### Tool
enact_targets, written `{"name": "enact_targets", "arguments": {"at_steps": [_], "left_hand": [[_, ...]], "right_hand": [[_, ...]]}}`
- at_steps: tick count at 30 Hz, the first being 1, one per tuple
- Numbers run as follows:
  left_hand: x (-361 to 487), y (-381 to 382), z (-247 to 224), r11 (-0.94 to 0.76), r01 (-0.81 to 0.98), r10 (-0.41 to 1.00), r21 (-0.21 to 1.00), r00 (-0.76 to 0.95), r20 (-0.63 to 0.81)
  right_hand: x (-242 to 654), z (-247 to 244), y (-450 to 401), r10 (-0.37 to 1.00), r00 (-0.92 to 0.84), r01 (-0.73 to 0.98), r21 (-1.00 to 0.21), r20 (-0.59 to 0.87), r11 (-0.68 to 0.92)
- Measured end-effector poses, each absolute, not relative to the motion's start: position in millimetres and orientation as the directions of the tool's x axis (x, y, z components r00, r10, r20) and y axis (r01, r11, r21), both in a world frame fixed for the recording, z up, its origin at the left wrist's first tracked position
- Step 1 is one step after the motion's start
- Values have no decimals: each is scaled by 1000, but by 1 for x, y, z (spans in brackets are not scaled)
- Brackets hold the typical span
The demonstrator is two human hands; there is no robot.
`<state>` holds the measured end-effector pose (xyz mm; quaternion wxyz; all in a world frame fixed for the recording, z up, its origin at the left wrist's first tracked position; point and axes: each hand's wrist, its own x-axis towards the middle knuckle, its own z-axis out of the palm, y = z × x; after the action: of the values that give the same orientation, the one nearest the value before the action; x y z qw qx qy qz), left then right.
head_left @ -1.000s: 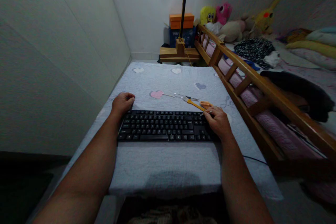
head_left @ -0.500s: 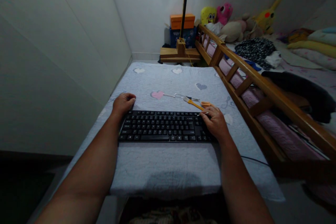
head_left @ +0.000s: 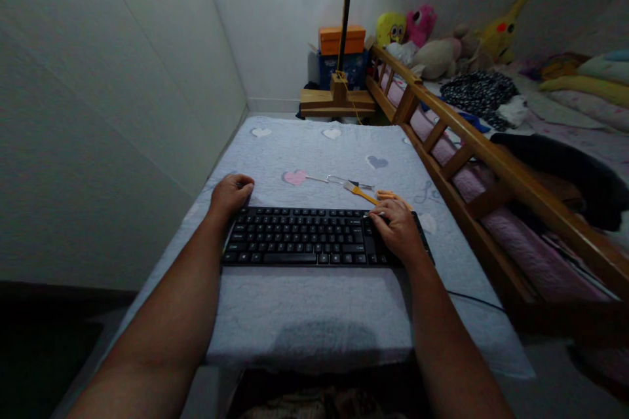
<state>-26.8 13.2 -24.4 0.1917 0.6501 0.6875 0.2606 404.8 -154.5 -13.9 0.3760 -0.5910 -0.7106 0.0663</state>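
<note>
A black keyboard lies flat on the cloth in front of me. My right hand is over its right-hand keys, fingers pinched on a thin white-tipped stick that looks like a cotton swab; most of it is hidden. At the keyboard's upper left corner rests my left hand, fingers curled in; what they hold, if anything, cannot be made out. Just beyond the keyboard lie a yellow-handled brush, a thin wire tool and an orange item, partly behind my right hand.
A pale cloth with hearts covers the table. A black cable runs off to the right. Along the right side stands a wooden bed rail, with plush toys and bedding behind it. A wooden stand and boxes are at the back.
My right hand has shifted slightly left over the keys with the swab, uncovering the keyboard's right end. My left hand has stayed in place.
</note>
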Motion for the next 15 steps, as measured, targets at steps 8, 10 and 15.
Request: {"name": "enact_targets", "arguments": {"at_steps": [8, 10, 15], "left_hand": [[-26, 12, -23, 22, 792, 994, 610, -81, 69], [-25, 12, -23, 23, 785, 994, 619, -85, 71], [-24, 12, -22, 29, 774, 993, 632, -96, 72]], "right_hand": [[402, -19, -150, 891, -54, 803, -510, 451, 307], [402, -20, -148, 891, -50, 808, -506, 451, 301], [400, -21, -144, 893, -19, 827, -495, 449, 267]]}}
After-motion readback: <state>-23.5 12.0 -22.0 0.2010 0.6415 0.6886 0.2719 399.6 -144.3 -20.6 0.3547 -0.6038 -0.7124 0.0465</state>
